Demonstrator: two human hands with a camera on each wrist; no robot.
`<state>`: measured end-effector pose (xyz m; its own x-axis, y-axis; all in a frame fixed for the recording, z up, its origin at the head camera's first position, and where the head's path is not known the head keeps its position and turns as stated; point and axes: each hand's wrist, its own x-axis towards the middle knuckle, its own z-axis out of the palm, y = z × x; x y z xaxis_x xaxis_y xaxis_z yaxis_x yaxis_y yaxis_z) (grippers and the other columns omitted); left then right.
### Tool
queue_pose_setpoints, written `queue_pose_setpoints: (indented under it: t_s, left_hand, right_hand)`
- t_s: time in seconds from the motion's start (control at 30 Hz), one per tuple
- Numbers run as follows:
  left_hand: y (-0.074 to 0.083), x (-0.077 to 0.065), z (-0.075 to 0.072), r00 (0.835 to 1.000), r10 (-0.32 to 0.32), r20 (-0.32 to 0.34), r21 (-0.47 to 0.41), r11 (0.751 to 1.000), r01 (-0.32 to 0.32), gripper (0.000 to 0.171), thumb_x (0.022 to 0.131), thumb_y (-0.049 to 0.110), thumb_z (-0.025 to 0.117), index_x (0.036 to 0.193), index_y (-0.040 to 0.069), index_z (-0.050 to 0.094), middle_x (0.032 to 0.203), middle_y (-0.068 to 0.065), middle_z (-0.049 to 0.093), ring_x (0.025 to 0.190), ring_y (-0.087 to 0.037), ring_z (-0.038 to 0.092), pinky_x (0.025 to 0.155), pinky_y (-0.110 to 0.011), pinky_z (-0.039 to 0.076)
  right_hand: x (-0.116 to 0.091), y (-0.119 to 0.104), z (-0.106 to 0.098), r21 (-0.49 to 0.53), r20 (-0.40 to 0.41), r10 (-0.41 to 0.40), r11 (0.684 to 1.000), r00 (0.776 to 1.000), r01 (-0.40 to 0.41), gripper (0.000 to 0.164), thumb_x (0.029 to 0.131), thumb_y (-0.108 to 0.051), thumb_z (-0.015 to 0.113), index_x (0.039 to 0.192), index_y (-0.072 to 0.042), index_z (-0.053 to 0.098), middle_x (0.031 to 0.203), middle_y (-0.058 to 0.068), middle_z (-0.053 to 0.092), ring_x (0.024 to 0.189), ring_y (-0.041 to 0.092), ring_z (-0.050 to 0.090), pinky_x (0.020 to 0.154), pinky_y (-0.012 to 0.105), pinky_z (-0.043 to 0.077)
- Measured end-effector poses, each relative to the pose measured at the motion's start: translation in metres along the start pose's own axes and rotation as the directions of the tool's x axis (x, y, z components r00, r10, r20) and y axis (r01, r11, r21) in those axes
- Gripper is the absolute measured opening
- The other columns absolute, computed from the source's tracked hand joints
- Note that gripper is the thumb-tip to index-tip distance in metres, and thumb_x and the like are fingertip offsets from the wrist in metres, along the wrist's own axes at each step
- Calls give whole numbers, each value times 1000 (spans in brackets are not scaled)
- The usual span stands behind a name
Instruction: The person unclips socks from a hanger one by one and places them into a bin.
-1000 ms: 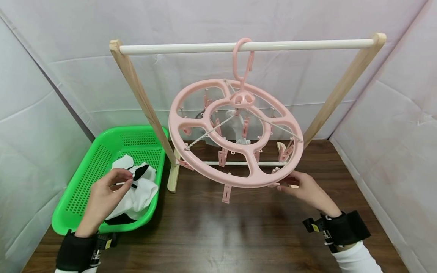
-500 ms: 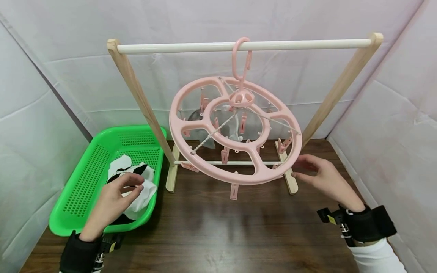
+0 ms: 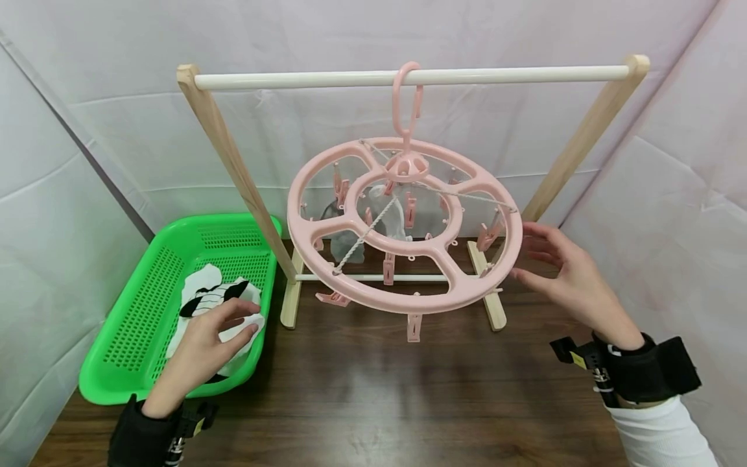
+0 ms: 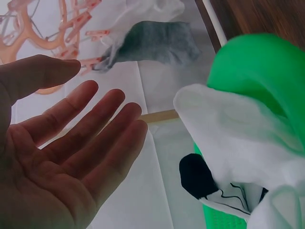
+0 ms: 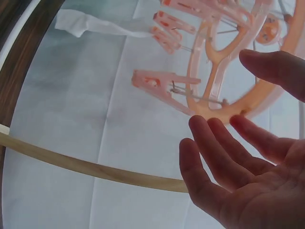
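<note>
A round pink clip hanger [image 3: 373, 299] hangs by its hook from a white bar. My right hand [image 3: 574, 279] is at the hanger's right rim, fingers loosely bent and thumb apart; whether the fingertips touch the rim is unclear. Over the green basket [image 3: 125, 318] is my left hand [image 3: 204, 340], fingers relaxed and holding nothing. Beneath it lie white socks [image 3: 201, 285] with black patches, partly hidden by the hand. A grey sock [image 4: 159, 45] and a white sock [image 5: 74, 23] hang from clips at the hanger's far side. Another pink clip [image 5: 155, 85] dangles close to my right fingers.
The wooden stand [image 3: 224, 152] holds the white bar [image 3: 292, 80] across the back, with feet on a dark wood tabletop [image 3: 373, 389]. White cloth walls [image 3: 671, 214] enclose the back and sides. Several bare clips [image 3: 414, 327] hang around the hanger.
The hanger has turned, its near side swinging right. My right hand has moved right and up along the rim. My left hand has let go of a sock's black part and shifted slightly right.
</note>
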<state>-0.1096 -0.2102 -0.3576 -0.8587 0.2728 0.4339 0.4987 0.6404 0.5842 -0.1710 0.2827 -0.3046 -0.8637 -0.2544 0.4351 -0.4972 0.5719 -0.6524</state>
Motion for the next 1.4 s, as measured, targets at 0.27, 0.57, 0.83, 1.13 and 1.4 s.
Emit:
queue_pose_setpoints:
  t_s: [0.27,0.57,0.83,1.13,1.4]
  left_hand:
    - [3,0,4,1000,5,14,6,1000,-5,26,84,-7,70,107,3,65,102,-9,67,94,-30,66,82,-35,53]
    - [6,0,7,1000,21,15,-1,1000,-21,27,81,-10,70,105,1,65,101,-12,67,93,-31,66,79,-39,54]
    - [7,-3,9,999,6,34,5,1000,-7,27,83,-9,70,106,2,65,103,-8,66,95,-29,64,80,-37,54]
    - [7,-4,12,999,19,35,-14,1000,-18,28,81,-11,70,105,4,65,100,-4,67,92,-28,66,77,-38,55]
    - [8,-5,13,998,-3,61,-31,1000,5,26,83,-9,69,105,5,65,99,-3,67,90,-28,67,74,-39,56]
  right_hand:
    - [-3,-3,-2,30,-23,-26,999,999,27,65,75,15,75,134,0,50,121,16,58,106,-2,54,89,15,44]
    - [-14,-9,1,102,-6,-8,995,1000,8,61,80,11,73,134,-1,51,122,6,58,109,3,57,90,17,45]
    - [-18,-13,9,135,-73,-72,987,995,82,59,72,23,72,126,7,55,135,15,44,117,9,49,91,17,44]
    - [-15,-15,20,181,-189,-116,972,975,150,57,68,28,70,121,10,56,126,9,51,108,12,57,88,21,48]
    - [-12,-14,25,147,-281,-105,978,954,151,42,68,28,70,102,7,58,115,3,55,98,9,59,85,19,48]
